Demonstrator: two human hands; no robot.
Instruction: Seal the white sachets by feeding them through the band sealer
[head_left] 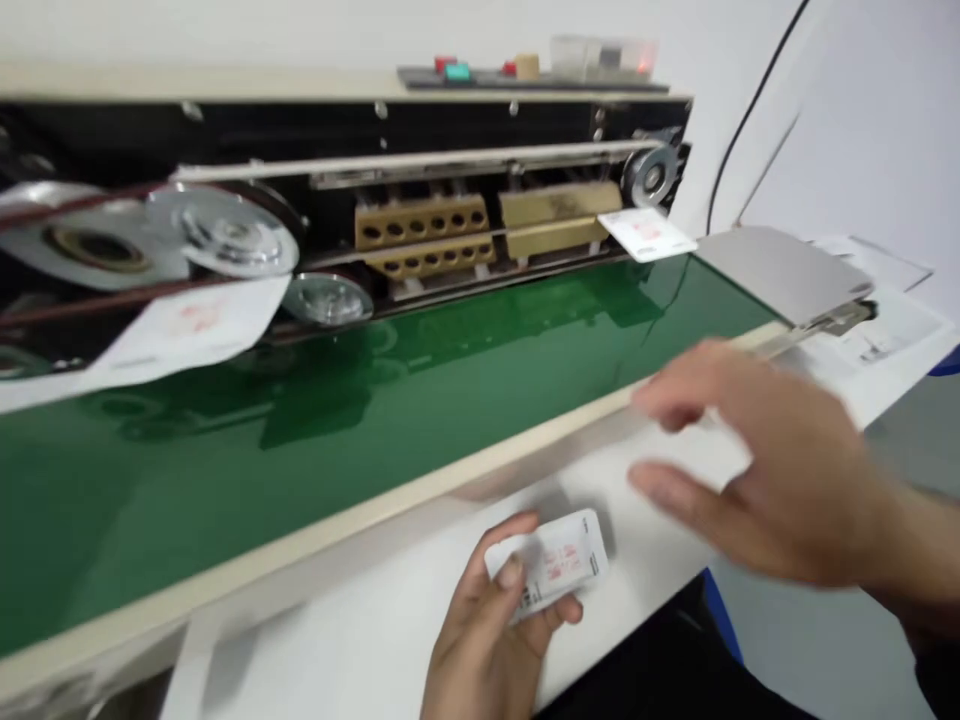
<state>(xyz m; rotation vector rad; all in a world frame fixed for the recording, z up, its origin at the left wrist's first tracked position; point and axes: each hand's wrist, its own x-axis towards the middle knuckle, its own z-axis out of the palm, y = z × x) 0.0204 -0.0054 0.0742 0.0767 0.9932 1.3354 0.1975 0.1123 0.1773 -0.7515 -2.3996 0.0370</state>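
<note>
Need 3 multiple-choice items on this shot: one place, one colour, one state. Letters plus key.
1. Where does the left hand hold the white printed sachet?
A. Above the white bench
B. Inside the sealing machine
C. Up by the control buttons

2. What colour is the conveyor belt?
A. Blue
B. Black
C. Green

3. What state is the right hand in?
A. Closed around a sachet
B. Open and empty
C. Pressed flat on the belt

Key:
1. A: the sachet sits in that hand over the white surface, in front of the belt.
2. C: the long glossy belt is green.
3. B: its fingers are spread apart, nothing is in them, and it is off the belt.
</note>
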